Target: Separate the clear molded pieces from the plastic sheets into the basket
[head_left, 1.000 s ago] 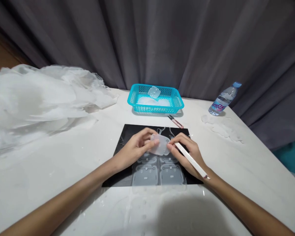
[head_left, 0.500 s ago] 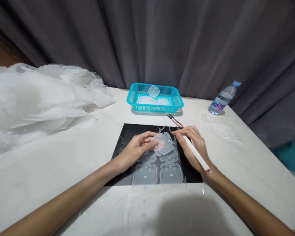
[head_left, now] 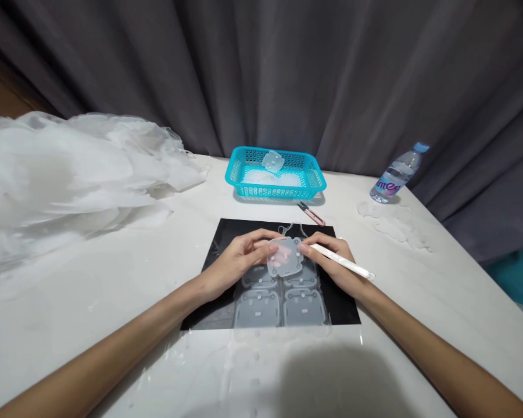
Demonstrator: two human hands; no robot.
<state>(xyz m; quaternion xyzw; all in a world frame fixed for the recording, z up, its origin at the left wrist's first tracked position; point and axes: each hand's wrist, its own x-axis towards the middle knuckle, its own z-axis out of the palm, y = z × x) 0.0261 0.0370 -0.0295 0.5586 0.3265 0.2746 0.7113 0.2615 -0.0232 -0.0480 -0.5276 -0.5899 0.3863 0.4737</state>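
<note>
A translucent, rounded-square silicone-like piece (head_left: 286,266) with small raised dots is pinched at its left edge by my left hand (head_left: 239,260). My right hand (head_left: 331,255) is closed round a slim white pen-like tool (head_left: 347,263), its tip hidden behind the fingers. The right thumb and fingertips meet the piece's right edge. Beneath both hands, a clear sheet of similar rounded-square shapes (head_left: 305,310) lies on a black mat (head_left: 213,305) and runs past its front edge. A thin trimmed strip (head_left: 294,225) curls just behind the held piece.
Pink-handled thread snips (head_left: 314,217) lie behind the mat. Farther back, a turquoise basket (head_left: 279,194) contains white pieces and one translucent piece (head_left: 272,161). A large heap of translucent sheets (head_left: 70,168) fills the left. At right stand a water bottle (head_left: 394,179) and scraps (head_left: 396,229).
The piece has turned in my left hand. My right hand drew away to the right, then came back to its edge, and the white tool now lies flatter.
</note>
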